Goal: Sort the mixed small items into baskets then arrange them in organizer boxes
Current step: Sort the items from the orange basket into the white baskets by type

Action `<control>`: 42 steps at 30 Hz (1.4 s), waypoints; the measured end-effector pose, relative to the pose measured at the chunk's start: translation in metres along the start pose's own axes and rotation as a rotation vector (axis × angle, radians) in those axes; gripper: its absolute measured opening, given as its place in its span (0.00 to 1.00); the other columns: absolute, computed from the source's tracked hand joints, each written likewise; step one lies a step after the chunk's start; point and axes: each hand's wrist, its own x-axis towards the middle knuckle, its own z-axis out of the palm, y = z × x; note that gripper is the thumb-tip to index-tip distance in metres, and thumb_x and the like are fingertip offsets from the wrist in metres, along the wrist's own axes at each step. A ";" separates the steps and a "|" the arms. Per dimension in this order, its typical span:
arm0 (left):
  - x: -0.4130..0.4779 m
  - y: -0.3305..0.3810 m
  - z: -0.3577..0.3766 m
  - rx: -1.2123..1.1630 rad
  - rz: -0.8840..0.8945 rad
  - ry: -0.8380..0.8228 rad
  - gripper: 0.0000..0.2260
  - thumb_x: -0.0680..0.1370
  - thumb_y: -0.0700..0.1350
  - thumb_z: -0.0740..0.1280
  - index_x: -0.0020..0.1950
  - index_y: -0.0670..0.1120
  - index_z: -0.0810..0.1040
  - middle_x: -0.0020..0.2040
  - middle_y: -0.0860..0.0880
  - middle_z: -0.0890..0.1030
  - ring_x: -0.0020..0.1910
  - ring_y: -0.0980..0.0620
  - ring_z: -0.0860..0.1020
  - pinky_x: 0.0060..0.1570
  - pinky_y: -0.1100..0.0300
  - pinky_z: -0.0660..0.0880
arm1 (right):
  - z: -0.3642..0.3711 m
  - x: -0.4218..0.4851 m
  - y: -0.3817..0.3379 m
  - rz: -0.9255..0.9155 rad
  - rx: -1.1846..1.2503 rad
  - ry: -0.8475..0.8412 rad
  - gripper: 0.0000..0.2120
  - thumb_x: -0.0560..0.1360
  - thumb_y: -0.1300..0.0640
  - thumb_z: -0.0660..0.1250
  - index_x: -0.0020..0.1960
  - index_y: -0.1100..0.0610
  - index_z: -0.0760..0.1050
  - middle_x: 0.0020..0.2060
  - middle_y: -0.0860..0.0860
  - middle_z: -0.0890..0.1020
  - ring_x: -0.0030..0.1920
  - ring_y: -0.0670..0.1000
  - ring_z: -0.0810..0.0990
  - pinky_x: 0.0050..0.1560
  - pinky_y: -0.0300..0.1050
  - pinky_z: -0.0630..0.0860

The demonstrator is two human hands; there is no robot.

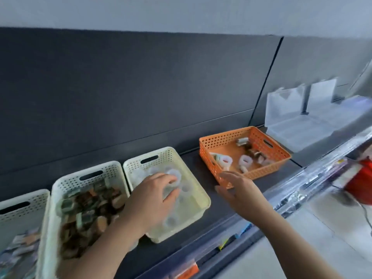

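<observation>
My left hand (153,195) reaches into the right cream basket (198,193), which holds several translucent white rings. Its fingertips pinch a white ring (174,175) just above the pile, though motion blur softens the view. My right hand (236,188) hovers with straight fingers and holds nothing, at the front corner of the orange basket (207,150). That basket contains a few white rings (246,160), brown and metal pieces and a small packet. The middle cream basket (58,190) is full of brown and green items.
A third cream basket (24,196) at far left holds flat packets. Open clear organizer boxes (291,125) stand at the back right against the dark panel. A shelf edge with clear price strips (241,230) runs along the front. A red object (360,184) is at the right.
</observation>
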 end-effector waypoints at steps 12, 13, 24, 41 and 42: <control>0.162 0.093 0.155 0.027 -0.070 -0.142 0.13 0.78 0.49 0.66 0.62 0.49 0.77 0.59 0.53 0.77 0.47 0.57 0.77 0.41 0.70 0.70 | -0.073 0.062 0.208 0.083 -0.035 -0.059 0.13 0.76 0.52 0.66 0.59 0.52 0.78 0.57 0.48 0.79 0.57 0.50 0.78 0.56 0.45 0.75; 0.168 0.093 0.163 0.048 -0.084 -0.151 0.14 0.78 0.49 0.65 0.63 0.49 0.77 0.60 0.53 0.76 0.48 0.57 0.77 0.40 0.71 0.70 | -0.075 0.068 0.217 0.077 -0.041 -0.068 0.12 0.76 0.51 0.66 0.58 0.53 0.78 0.57 0.48 0.80 0.56 0.50 0.78 0.54 0.46 0.75; 0.239 0.077 0.204 0.250 -0.095 -0.327 0.24 0.76 0.50 0.69 0.71 0.50 0.70 0.69 0.53 0.71 0.68 0.51 0.67 0.67 0.55 0.66 | -0.074 0.141 0.244 0.045 -0.010 -0.181 0.14 0.75 0.55 0.67 0.61 0.53 0.78 0.58 0.48 0.80 0.55 0.50 0.78 0.49 0.40 0.72; 0.260 0.070 0.207 0.106 -0.115 -0.469 0.23 0.77 0.48 0.67 0.71 0.51 0.69 0.67 0.52 0.72 0.65 0.50 0.71 0.62 0.56 0.70 | -0.031 0.195 0.247 -0.022 -0.075 -0.410 0.23 0.70 0.50 0.72 0.64 0.46 0.73 0.55 0.44 0.78 0.56 0.46 0.76 0.50 0.37 0.72; 0.261 0.072 0.204 0.040 -0.142 -0.463 0.23 0.77 0.49 0.65 0.72 0.52 0.68 0.69 0.52 0.71 0.66 0.51 0.70 0.63 0.57 0.70 | -0.038 0.195 0.248 0.009 0.033 -0.385 0.23 0.70 0.51 0.72 0.64 0.46 0.73 0.54 0.42 0.79 0.53 0.44 0.78 0.49 0.36 0.74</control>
